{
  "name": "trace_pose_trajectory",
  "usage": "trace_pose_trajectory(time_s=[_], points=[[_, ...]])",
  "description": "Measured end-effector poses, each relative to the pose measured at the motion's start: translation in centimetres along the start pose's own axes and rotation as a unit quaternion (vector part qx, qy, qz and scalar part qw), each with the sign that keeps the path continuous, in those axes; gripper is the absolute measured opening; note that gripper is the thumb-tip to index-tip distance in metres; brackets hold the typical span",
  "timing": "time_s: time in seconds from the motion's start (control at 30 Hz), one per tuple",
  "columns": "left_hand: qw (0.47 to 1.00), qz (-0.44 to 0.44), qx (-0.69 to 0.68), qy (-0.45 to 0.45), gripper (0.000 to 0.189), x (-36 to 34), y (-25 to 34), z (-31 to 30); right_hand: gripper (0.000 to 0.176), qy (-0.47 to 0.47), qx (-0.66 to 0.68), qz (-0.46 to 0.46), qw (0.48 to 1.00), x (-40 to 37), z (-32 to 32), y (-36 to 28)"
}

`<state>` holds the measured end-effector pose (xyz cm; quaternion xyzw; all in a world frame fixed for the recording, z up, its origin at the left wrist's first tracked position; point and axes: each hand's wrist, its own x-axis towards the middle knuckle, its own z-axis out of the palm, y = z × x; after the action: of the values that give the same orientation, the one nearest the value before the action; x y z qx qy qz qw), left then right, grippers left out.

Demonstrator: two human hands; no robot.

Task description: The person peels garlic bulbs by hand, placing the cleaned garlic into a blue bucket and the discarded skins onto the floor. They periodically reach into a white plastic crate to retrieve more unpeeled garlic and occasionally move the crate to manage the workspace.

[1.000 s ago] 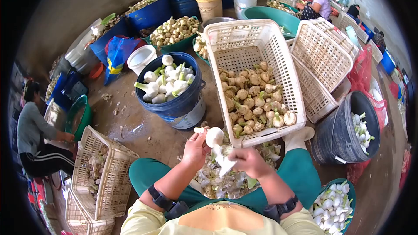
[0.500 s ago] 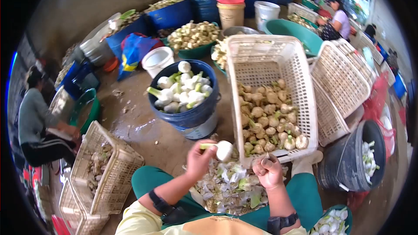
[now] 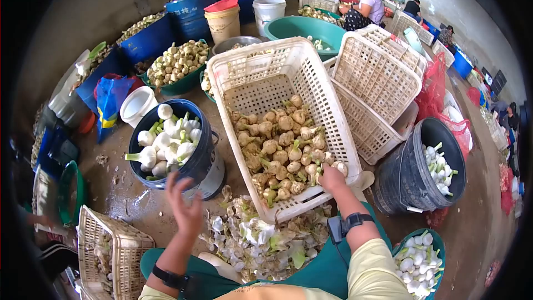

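Note:
My left hand (image 3: 185, 206) is empty, fingers spread, at the near side of the dark blue bucket (image 3: 215, 169). Clean white garlic bulbs (image 3: 176, 140) with green stems are heaped in that bucket. My right hand (image 3: 332, 179) reaches into the near right corner of the white plastic crate (image 3: 261, 209), down among brownish unpeeled garlic bulbs (image 3: 277, 147). Its fingers curl downward and are partly hidden; I cannot tell what they grip. A pile of garlic skins and leaves (image 3: 261, 241) lies on the floor between my legs.
A black bucket (image 3: 388, 180) with white bulbs leans at right, and a green basin (image 3: 440, 244) of bulbs sits by my right knee. Stacked crates (image 3: 380, 78) stand beyond. A broken-sided crate (image 3: 133, 244) is at left. A person (image 3: 366, 3) sits at the back.
The garlic bulb has left my left hand, which has opened and moved left toward the bucket. My right hand has gone into the crate. The view has turned right.

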<state>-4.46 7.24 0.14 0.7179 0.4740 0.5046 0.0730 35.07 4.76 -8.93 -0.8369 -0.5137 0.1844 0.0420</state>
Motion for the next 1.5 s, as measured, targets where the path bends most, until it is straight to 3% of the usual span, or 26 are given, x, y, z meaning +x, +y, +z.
trace_pose_trajectory(time_s=[0.03, 0.1, 0.17, 0.23, 0.3, 0.4, 0.5, 0.57, 0.63, 0.7, 0.73, 0.77, 0.8, 0.83, 0.9, 1.0, 1.17, 1.23, 1.3, 1.33, 1.37, 1.43, 1.47, 1.5], points=[[0.998, 0.035, -0.005, -0.054, 0.036, -0.5, 1.0, 0.2, 0.021, 0.003, -0.001, -0.007, 1.0, 0.7, 0.4, -0.2], [0.981, 0.045, -0.058, -0.181, 0.034, -1.5, 2.9, 0.5, 0.027, 0.042, -0.007, -0.106, 0.993, 1.1, 1.0, -0.8], [0.962, 0.025, -0.106, -0.249, 0.033, -1.9, 5.0, 1.0, 0.034, -0.017, -0.035, -0.117, 0.992, 0.6, 0.5, -1.9], [0.959, 0.024, -0.111, -0.26, 0.031, -2.3, 5.8, 1.4, 0.037, -0.064, -0.148, -0.142, 0.977, 0.6, 2.0, -1.8], [0.945, -0.002, -0.139, -0.296, 0.031, -2.8, 6.4, 1.5, 0.045, -0.042, -0.145, -0.172, 0.973, 0.5, 3.2, -1.7], [0.942, 0.004, -0.143, -0.302, 0.028, -4.1, 7.3, 0.6, 0.05, -0.098, -0.248, -0.103, 0.958, -0.7, 1.4, -4.8], [0.938, 0.004, -0.127, -0.323, 0.026, -5.1, 7.4, -0.6, 0.05, -0.084, -0.192, -0.136, 0.968, 2.4, 6.5, -3.1], [0.925, -0.047, -0.138, -0.351, 0.024, -5.2, 7.4, -1.5, 0.047, -0.087, -0.217, -0.156, 0.96, -0.3, 3.2, -4.9], [0.913, -0.063, -0.127, -0.382, 0.032, -5.6, 5.9, -0.8, 0.039, -0.045, -0.019, -0.151, 0.987, -2.9, 1.3, -6.2], [0.897, -0.083, -0.12, -0.418, 0.041, -6.1, 6.2, -0.4, 0.036, 0.037, 0.052, -0.24, 0.969, -7.1, -0.5, -8.0], [0.922, -0.06, -0.083, -0.373, 0.052, -5.8, 7.4, 0.1, 0.036, 0.034, 0.151, -0.258, 0.954, -9.2, -0.9, -8.7], [0.943, -0.037, -0.044, -0.326, 0.064, -5.7, 8.3, 0.6, 0.035, 0.031, 0.248, -0.273, 0.929, -11.1, -1.0, -9.4], [0.948, -0.001, -0.059, -0.312, 0.074, -6.1, 8.5, 1.1, 0.031, -0.065, 0.417, -0.245, 0.873, -12.9, -1.0, -10.2], [0.947, -0.007, -0.059, -0.316, 0.074, -6.5, 8.7, 1.3, 0.028, -0.16, 0.57, -0.205, 0.779, -14.4, -0.6, -10.9], [0.955, 0.097, -0.119, -0.255, 0.066, -7.0, 9.1, 1.3, 0.017, -0.111, 0.565, -0.204, 0.792, -16.3, 0.1, -11.7], [0.954, 0.118, -0.091, -0.262, 0.058, -7.2, 9.8, -0.3, 0.014, -0.175, 0.593, -0.146, 0.773, -18.4, -0.7, -12.4], [0.957, 0.164, -0.039, -0.237, 0.057, -8.1, 9.8, -2.1, 0.011, -0.095, 0.656, -0.132, 0.737, -19.7, 1.5, -14.0], [0.955, 0.174, -0.031, -0.238, 0.059, -8.1, 10.2, -2.8, 0.01, -0.116, 0.653, -0.11, 0.74, -20.5, 1.0, -14.0], [0.924, -0.099, -0.189, -0.318, 0.066, -7.9, 11.0, -3.8, 0.013, -0.175, 0.725, -0.054, 0.664, -20.5, 1.7, -13.5], [0.853, -0.224, -0.354, -0.31, 0.072, -8.7, 9.4, -2.9, 0.018, -0.243, 0.728, -0.057, 0.639, -20.9, 0.8, -12.7], [0.804, -0.299, -0.411, -0.309, 0.069, -9.3, 7.8, -2.6, 0.018, -0.241, 0.729, -0.056, 0.638, -21.3, 0.7, -12.6], [0.814, -0.273, -0.4, -0.321, 0.068, -8.8, 8.9, -3.6, 0.021, -0.318, 0.78, -0.076, 0.534, -22.0, -0.1, -12.6], [0.813, -0.271, -0.401, -0.324, 0.068, -8.6, 9.1, -3.9, 0.024, -0.306, 0.802, -0.05, 0.51, -22.5, -0.6, -12.7], [0.866, -0.178, -0.32, -0.34, 0.064, -8.4, 9.3, -4.1, 0.024, -0.304, 0.803, -0.048, 0.51, -22.5, -0.1, -12.8]])
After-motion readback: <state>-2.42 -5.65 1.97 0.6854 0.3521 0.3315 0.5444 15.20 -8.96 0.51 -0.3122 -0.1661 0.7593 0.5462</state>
